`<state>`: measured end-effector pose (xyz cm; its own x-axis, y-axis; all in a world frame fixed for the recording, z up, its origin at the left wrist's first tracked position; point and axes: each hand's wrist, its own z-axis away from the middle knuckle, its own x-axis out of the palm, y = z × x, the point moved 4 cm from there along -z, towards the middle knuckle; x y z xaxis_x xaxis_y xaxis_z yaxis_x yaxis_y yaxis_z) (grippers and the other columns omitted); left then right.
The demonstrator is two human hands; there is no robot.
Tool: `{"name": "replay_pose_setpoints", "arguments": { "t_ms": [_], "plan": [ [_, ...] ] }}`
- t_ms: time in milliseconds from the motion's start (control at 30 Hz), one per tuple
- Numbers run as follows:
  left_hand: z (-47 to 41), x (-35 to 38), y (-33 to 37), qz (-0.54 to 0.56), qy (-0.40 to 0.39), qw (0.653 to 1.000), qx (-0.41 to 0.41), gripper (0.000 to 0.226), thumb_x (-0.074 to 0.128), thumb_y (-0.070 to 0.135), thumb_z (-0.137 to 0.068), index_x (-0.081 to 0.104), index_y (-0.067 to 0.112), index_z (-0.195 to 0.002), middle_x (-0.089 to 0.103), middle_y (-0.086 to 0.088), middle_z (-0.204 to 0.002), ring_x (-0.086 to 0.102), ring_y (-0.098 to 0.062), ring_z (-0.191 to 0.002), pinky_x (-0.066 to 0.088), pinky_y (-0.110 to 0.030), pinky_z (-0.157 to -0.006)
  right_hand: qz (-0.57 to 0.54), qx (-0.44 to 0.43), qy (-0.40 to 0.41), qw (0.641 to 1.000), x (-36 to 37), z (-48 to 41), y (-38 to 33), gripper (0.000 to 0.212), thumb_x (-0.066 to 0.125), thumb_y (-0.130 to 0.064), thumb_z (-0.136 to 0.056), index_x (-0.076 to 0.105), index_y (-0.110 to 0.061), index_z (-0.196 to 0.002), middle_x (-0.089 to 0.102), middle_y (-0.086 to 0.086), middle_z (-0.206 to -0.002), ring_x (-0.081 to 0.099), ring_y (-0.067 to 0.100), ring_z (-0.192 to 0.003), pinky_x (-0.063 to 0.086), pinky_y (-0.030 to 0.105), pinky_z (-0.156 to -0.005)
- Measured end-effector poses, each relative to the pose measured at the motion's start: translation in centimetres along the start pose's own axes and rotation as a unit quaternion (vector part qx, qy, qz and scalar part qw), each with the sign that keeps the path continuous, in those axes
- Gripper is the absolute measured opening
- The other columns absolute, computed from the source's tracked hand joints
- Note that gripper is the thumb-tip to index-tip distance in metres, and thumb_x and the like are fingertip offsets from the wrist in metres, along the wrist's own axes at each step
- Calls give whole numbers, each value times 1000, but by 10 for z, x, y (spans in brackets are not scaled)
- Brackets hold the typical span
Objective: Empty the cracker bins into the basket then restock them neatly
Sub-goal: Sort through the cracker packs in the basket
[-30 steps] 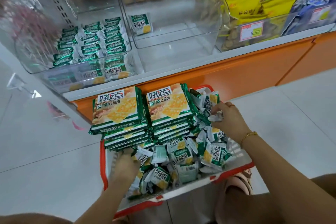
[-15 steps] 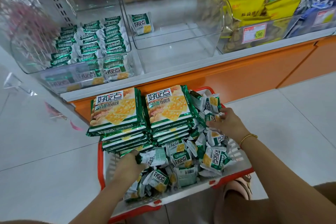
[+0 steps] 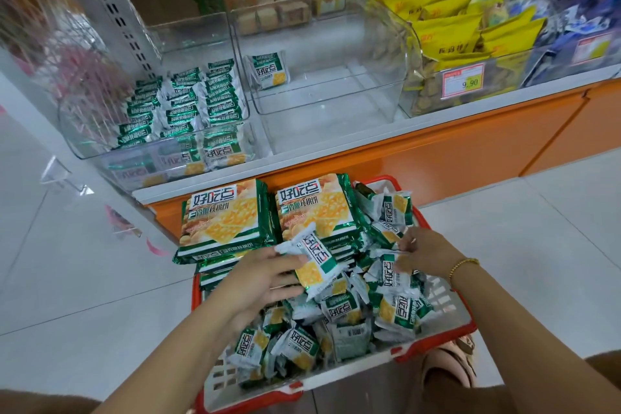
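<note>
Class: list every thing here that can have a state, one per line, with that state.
left bin: part-filled, packet rows neat
middle bin: nearly empty, lone packet
basket: heaped with loose packets, stacked packs
left hand: holds small packet
right hand: fingers in the heap, grip unclear

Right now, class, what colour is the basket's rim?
Red; the basket shows best in the head view.

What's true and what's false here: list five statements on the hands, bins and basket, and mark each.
1. The left hand holds a packet. True.
2. The middle bin is full. False: it holds one lone packet.
3. The right hand is in a bin. False: it is down in the basket.
4. The left bin holds packet rows. True.
5. Big packs lie in the basket. True.
</note>
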<state>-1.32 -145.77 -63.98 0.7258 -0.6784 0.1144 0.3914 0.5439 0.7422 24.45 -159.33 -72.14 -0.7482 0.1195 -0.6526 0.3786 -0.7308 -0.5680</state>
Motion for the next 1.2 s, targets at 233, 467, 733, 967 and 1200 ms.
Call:
{"name": "replay_pose_setpoints", "arguments": {
  "t_ms": [233,467,733,967,1200],
  "plan": [
    [23,-3,47,18,-40,999,24,58,73,4,-64,51,3,-118,68,-17,-112,70,-28,-91,60,-33,-72,146,7,-115,982,7,18,-19,74,74,-45,-78,49,-6,-135,56,9,-121,53,21,-107,41,19,-79],
    [26,-23,75,64,-2,995,75,66,70,1,-64,48,-5,-127,65,-14,-114,70,-25,-88,60,-31,-70,-41,-74,-138,987,-33,43,-65,54,77,-54,-69,63,-6,-88,61,6,-85,56,19,-76,48,27,-77],
    [17,-2,88,81,-37,987,131,35,59,-4,-84,51,-7,-117,68,-20,-110,70,-24,-93,58,-26,-71,-258,-242,-111,929,-65,96,-173,17,72,-29,-75,73,-19,-89,72,-2,-83,63,9,-74,48,19,-66],
    [17,0,115,102,-19,976,192,29,56,36,-87,65,14,-102,73,-3,-101,70,-14,-92,56,-35,-84,-306,-240,-16,921,-59,82,-203,63,79,-44,-65,63,10,-94,49,7,-64,41,17,-57,35,21,-54],
    [18,-4,142,-25,-30,956,291,49,83,32,-65,61,22,-107,74,10,-96,69,-8,-95,54,-34,-90,-246,-226,34,942,-75,71,-236,58,78,-48,-56,54,-15,-98,61,0,-88,58,12,-58,45,20,-51]
  ]
}}
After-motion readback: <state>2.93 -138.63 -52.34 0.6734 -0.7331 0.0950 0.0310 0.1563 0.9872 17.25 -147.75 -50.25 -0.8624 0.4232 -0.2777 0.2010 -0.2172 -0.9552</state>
